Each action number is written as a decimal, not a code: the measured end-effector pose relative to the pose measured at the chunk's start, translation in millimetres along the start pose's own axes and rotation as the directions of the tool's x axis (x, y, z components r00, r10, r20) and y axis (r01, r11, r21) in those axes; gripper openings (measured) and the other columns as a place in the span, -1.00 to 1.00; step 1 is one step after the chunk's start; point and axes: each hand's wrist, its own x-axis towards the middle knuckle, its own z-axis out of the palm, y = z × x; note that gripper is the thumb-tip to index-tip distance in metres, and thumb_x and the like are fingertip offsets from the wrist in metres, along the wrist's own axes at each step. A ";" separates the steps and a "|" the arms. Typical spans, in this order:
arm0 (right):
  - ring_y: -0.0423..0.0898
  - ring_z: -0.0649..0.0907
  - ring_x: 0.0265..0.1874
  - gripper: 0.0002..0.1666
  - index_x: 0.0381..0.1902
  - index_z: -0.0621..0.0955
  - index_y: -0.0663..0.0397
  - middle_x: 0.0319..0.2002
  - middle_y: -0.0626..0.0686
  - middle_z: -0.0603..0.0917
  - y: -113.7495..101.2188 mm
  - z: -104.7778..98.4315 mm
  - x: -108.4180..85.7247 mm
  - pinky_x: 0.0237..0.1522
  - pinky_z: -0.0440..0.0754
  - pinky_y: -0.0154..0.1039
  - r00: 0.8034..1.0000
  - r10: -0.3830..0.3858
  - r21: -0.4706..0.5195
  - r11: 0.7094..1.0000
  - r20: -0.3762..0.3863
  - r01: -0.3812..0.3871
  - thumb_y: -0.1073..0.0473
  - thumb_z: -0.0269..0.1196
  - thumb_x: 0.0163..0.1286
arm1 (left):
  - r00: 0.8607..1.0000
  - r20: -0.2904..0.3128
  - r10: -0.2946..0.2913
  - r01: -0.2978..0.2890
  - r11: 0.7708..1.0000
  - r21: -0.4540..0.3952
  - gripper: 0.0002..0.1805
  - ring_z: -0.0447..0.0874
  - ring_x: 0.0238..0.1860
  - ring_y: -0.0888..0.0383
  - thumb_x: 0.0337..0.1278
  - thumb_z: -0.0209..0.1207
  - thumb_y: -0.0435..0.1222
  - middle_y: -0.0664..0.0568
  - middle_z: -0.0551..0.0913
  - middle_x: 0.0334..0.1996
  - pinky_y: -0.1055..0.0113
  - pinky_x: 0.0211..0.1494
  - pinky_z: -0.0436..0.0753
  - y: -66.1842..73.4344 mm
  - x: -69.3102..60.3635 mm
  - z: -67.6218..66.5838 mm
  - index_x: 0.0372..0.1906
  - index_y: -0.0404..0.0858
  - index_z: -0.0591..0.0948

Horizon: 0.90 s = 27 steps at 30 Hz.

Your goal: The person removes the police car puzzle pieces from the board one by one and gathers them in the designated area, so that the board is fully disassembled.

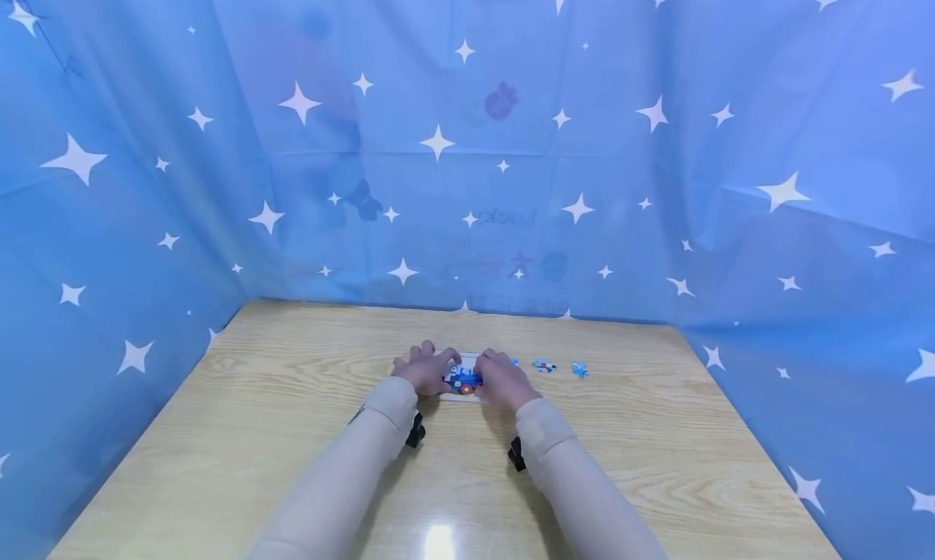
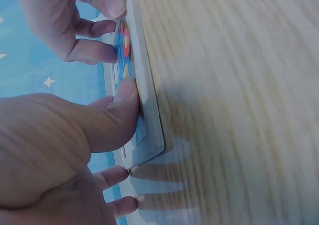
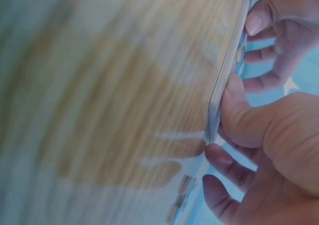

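Observation:
A flat jigsaw puzzle [image 1: 465,381] with a blue vehicle and a red-orange wheel lies on the table, in a pale tray [image 2: 155,128]. My left hand [image 1: 426,371] is over its left side, the thumb touching the picture near the front edge. Two of its fingertips reach down beside the tray's corner. From the right, my right hand [image 1: 504,379] rests its thumb at the tray's front rim [image 3: 215,108], with other fingers on the tray and beside it. The hands partly cover the picture; whether either pinches a single piece is hidden.
To the right of the tray lie loose puzzle pieces: a multicoloured one [image 1: 544,365], a blue one [image 1: 579,368], and another [image 1: 514,361] partly behind the right hand. The wooden table [image 1: 292,430] is backed and flanked by a blue star-patterned curtain [image 1: 504,195].

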 end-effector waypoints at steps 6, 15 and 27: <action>0.01 0.51 -0.11 -0.68 -0.06 0.58 0.14 -0.09 0.04 0.54 -4.5 -2.7 4.4 0.02 0.58 -0.03 1.000 -0.004 0.005 1.000 0.015 0.004 0.18 0.45 0.32 | 1.000 -0.012 0.014 -0.014 0.999 -0.034 -0.46 0.26 0.12 -0.09 0.30 0.34 -0.12 -0.10 0.33 0.21 -0.18 0.16 0.32 -7.2 -1.9 -5.5 0.30 0.22 0.43; 0.06 0.65 0.01 -0.56 0.09 0.68 0.10 0.02 0.07 0.68 -12.6 -13.8 10.6 0.00 0.64 0.04 1.000 -0.012 0.005 1.000 -0.022 0.012 0.21 0.50 0.24 | 0.999 -0.008 0.034 -0.034 0.999 -0.030 -0.50 0.21 0.28 -0.14 0.40 0.24 -0.15 -0.13 0.24 0.37 -0.25 0.20 0.30 -7.6 -5.4 -1.9 0.35 0.14 0.41; 0.00 0.67 -0.04 -0.51 0.17 0.64 0.13 -0.03 0.06 0.70 -18.4 -4.1 20.9 0.02 0.64 -0.04 0.995 -0.098 0.245 0.965 0.014 0.091 0.46 0.38 0.28 | 1.000 0.025 -0.012 0.011 1.000 0.021 -0.39 0.10 0.44 -0.12 0.42 0.19 -0.02 -0.03 0.14 0.50 -0.27 0.21 0.26 -13.5 7.9 9.8 0.48 0.11 0.32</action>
